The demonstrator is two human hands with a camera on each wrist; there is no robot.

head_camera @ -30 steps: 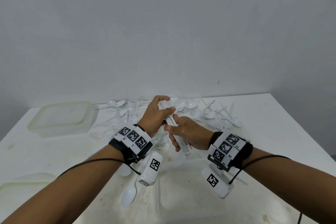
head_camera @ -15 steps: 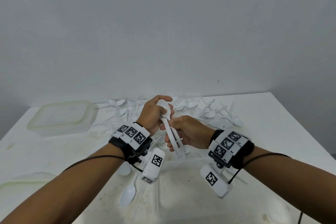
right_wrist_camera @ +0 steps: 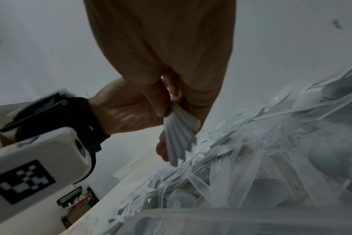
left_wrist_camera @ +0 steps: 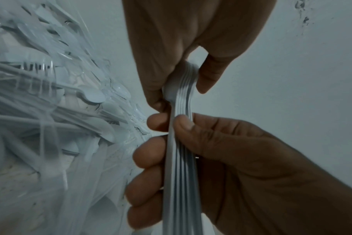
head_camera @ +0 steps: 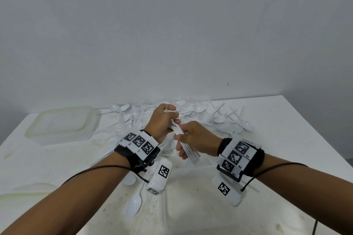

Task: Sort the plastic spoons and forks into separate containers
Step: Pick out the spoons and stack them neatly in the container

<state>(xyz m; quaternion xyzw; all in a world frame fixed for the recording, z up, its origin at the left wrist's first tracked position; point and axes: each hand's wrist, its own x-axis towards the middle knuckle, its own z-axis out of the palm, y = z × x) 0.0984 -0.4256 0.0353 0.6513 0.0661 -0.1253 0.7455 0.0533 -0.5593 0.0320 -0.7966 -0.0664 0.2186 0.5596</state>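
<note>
A stacked bundle of white plastic spoons is held in the air between both hands, above the middle of the white table. My left hand pinches the bowl end between thumb and fingers. My right hand wraps around the handles, whose ends stick out below it. A mixed pile of white spoons and clear forks lies along the table's far edge. A translucent lidded container stands at the back left.
A second translucent container sits at the near left edge. A loose white spoon lies under my left forearm. A clear container rim shows below my right hand. The wall rises right behind the pile.
My left hand has shifted its grip on the bowl end; the spoon bowl that showed above its fingers half a second ago is now covered. The bundle stays between both hands.
</note>
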